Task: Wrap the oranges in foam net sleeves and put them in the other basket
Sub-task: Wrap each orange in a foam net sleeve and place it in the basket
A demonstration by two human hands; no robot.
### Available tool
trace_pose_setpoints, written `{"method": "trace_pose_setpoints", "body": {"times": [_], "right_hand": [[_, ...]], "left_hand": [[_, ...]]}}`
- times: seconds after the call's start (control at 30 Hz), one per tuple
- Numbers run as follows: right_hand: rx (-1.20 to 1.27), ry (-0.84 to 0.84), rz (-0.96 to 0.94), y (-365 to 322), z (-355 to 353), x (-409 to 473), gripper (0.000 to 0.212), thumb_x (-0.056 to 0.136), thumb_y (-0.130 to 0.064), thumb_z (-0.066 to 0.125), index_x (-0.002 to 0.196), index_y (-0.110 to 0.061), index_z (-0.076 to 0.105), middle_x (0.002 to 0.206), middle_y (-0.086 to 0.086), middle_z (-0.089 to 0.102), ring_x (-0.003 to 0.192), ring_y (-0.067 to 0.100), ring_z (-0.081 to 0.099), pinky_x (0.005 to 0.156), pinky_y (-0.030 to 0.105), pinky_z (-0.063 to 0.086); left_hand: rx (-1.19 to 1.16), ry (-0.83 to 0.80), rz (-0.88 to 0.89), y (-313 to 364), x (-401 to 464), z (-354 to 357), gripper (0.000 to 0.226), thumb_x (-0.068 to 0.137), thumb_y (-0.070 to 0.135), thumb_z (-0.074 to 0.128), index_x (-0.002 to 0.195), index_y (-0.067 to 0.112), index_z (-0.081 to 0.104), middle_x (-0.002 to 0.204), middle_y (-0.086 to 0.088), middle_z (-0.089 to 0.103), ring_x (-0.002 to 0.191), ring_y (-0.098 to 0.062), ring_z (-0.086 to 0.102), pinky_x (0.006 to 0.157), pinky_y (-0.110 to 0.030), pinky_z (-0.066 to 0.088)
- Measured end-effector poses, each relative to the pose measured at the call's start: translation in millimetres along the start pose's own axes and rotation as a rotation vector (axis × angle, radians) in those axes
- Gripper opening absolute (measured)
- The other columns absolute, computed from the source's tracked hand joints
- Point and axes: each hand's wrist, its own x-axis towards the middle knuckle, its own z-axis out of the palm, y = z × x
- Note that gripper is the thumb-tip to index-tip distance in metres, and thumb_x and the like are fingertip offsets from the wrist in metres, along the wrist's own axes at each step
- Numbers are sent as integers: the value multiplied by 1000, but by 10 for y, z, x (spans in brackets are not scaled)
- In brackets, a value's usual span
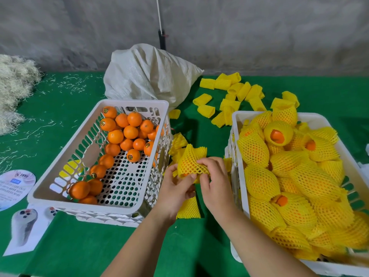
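Orange half inside a yellow foam net sleeve (190, 162), held up between the two baskets; left hand (176, 189) pinches its lower edge, right hand (214, 180) curls fingers over the top — both grips clamped on it; bare oranges (127, 132) in the left basket (65, 154), wrapped ones (279, 176) piled in the right basket (237, 118); spare sleeves (233, 94) scattered on the green surface (79, 246) behind.

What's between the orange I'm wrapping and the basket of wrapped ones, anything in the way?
Nothing visible blocks it. The sleeved orange, held by both hands, sits just left of the right basket's near wall; only that wall must be cleared.
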Motion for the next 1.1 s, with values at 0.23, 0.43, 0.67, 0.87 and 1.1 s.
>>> {"method": "trace_pose_setpoints", "body": {"times": [0.23,0.43,0.67,0.87,1.1], "right_hand": [[-22,-25,-178,-29,12,-30,26,95,-3,49,106,-10,72,116,2,56,110,20,59,90,26,51],[6,-27,-282,-53,53,-78,26,96,-3,48,104,-7,72,110,5,60,107,18,60,94,23,49],[8,-95,-129,-25,50,-61,41,97,-15,60,137,-21,54,129,-6,52,117,10,55,91,19,52],[75,-164,1,-16,31,-41,53,97,0,56,143,-27,54,133,-13,45,113,-2,50,82,9,49],[386,-230,151,-79,30,-19,45,86,-32,56,131,-34,61,124,-10,53,116,7,57,88,19,51]], "left_hand": [[480,160,216,-65,-17,-12,34,89,14,75,115,27,58,94,7,66,64,1,55,57,-17,46],[305,206,62,-50,-24,47,54,80,28,67,132,28,52,129,-4,64,115,-21,67,98,-46,58],[-88,113,11,36,21,62,40,98,-3,53,137,4,56,125,-32,65,108,-39,69,95,-51,57],[-44,66,11,100,-33,103,49,95,-10,60,140,8,53,124,-25,69,113,-40,70,96,-52,59],[-100,130,107,86,0,57,75,78,-9,58,138,36,51,116,-19,73,107,-37,73,88,-53,62]]}}
